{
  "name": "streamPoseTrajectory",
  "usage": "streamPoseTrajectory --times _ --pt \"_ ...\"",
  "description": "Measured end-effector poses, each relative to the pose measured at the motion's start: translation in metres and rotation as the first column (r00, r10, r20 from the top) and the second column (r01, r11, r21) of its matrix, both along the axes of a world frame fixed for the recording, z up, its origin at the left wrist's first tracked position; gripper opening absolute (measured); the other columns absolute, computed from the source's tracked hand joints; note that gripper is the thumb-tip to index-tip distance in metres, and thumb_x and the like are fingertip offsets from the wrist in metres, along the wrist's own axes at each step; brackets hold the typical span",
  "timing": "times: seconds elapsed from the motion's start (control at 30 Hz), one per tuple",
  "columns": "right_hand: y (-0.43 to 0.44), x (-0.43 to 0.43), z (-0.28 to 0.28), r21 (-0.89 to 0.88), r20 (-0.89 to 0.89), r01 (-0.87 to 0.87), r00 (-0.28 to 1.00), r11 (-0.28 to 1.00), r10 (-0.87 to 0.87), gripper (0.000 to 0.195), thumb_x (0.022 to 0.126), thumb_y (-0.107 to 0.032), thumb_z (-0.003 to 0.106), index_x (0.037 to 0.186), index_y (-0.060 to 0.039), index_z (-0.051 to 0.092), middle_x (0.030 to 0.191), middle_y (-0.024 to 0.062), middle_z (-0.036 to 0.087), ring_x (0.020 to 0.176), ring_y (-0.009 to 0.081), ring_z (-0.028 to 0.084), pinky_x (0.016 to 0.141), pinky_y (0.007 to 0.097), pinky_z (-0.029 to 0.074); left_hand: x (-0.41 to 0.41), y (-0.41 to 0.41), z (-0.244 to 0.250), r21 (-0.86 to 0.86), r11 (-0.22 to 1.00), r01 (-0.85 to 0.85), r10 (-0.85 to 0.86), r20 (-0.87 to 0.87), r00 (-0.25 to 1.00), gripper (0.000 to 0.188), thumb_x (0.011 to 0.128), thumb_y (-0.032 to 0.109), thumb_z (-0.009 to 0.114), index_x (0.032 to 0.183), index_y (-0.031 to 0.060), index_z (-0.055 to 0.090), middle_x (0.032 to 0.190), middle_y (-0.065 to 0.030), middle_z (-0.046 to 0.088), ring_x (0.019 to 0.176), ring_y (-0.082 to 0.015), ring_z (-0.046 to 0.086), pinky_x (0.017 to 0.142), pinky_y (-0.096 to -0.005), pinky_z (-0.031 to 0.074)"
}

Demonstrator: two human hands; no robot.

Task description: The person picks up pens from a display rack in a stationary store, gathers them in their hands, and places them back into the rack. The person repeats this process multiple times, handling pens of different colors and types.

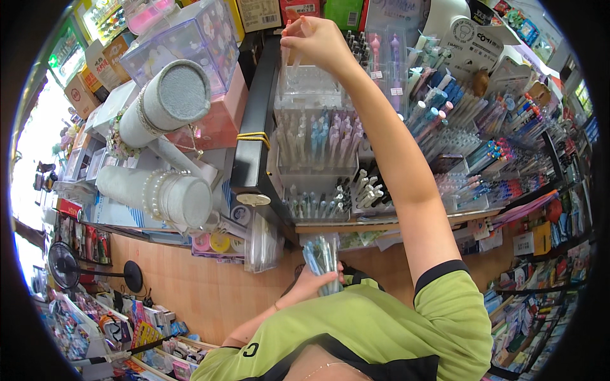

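Observation:
My right hand (320,44) reaches over the far tier of a clear acrylic pen display (310,101). Its fingers are pinched on a pale pen with an orange-pink top (305,27), partly hidden by the hand and blurred. Another orange-pink pen (286,55) stands upright just left of it. Below my wrist, the middle tier holds rows of clear, blue and lilac pens (320,135). Close to my body, my left hand (318,283) grips a clear container of blue and clear pens (322,259), tilted slightly.
Left of the display runs a black post (257,109) with a yellow cord. Grey bracelet stands (164,102) with jewellery rise beyond it. Crowded pen holders (438,107) fill the right side. A wooden shelf edge (348,226) runs below the display, and a black fan (64,264) stands lower left.

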State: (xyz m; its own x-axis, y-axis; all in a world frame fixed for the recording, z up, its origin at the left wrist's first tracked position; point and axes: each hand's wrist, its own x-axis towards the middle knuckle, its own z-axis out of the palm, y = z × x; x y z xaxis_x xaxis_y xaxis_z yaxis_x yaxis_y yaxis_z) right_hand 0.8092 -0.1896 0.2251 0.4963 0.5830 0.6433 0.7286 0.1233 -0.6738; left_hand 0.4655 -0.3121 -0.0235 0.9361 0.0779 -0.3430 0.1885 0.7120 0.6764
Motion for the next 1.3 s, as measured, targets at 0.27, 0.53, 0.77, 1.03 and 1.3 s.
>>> streamPoseTrajectory --times 0.27,0.53,0.77,1.03,1.3 --pt "0.000 -0.018 0.007 -0.041 -0.067 0.184 0.980 0.982 -0.187 0.041 0.073 -0.036 0.073 0.096 -0.0029 0.065 0.091 0.0134 0.069 0.084 0.0238 0.067 0.076 0.0345 0.051 -0.003 -0.001 0.002 -0.034 0.999 -0.042 0.042 -0.007 0.999 0.032 0.080 0.005 0.072 0.108 0.0012 0.057 0.099 -0.0068 0.062 0.087 -0.0193 0.063 0.078 -0.0357 0.053" --pt "-0.003 -0.016 0.011 0.315 0.007 0.142 0.988 0.938 -0.152 0.026 0.079 -0.023 0.068 0.093 -0.0008 0.065 0.091 0.0184 0.067 0.083 0.0285 0.067 0.075 0.0357 0.052 -0.008 0.001 0.001 0.027 0.999 -0.032 0.032 -0.020 0.999 0.032 0.080 0.005 0.072 0.108 0.0014 0.056 0.100 -0.0065 0.062 0.087 -0.0192 0.063 0.078 -0.0355 0.052" --pt "-0.055 -0.056 0.086 0.389 -0.332 -0.126 0.905 0.912 0.267 0.012 0.091 -0.014 0.062 0.094 -0.0024 0.063 0.064 -0.0017 0.053 0.045 0.0035 0.037 0.039 0.0201 0.029 -0.010 0.002 -0.001 0.029 0.998 -0.062 0.061 0.036 0.997 0.028 0.082 0.005 0.070 0.106 0.0015 0.057 0.099 -0.0060 0.062 0.086 -0.0184 0.063 0.078 -0.0352 0.052" --pt "-0.107 -0.075 0.143 -0.527 0.344 0.128 0.936 0.840 0.073 0.022 0.086 -0.020 0.065 0.085 0.0019 0.065 0.094 0.0127 0.067 0.070 0.0139 0.059 0.054 0.0249 0.046 -0.003 0.004 0.004 0.070 0.997 0.033 -0.039 0.086 0.995 0.025 0.083 0.004 0.068 0.106 0.0011 0.057 0.097 -0.0055 0.062 0.085 -0.0175 0.063 0.077 -0.0347 0.053" --pt "-0.128 -0.142 0.014 -0.866 0.492 0.384 0.538 0.321 0.684 0.023 0.078 -0.015 0.066 0.096 -0.0008 0.068 0.118 0.0210 0.061 0.065 0.0209 0.067 0.050 0.0328 0.052 -0.003 0.005 0.008 0.050 0.999 -0.019 0.015 0.076 0.997 0.026 0.081 0.005 0.070 0.104 0.0009 0.057 0.090 -0.0068 0.063 0.083 -0.0176 0.063 0.074 -0.0341 0.052"
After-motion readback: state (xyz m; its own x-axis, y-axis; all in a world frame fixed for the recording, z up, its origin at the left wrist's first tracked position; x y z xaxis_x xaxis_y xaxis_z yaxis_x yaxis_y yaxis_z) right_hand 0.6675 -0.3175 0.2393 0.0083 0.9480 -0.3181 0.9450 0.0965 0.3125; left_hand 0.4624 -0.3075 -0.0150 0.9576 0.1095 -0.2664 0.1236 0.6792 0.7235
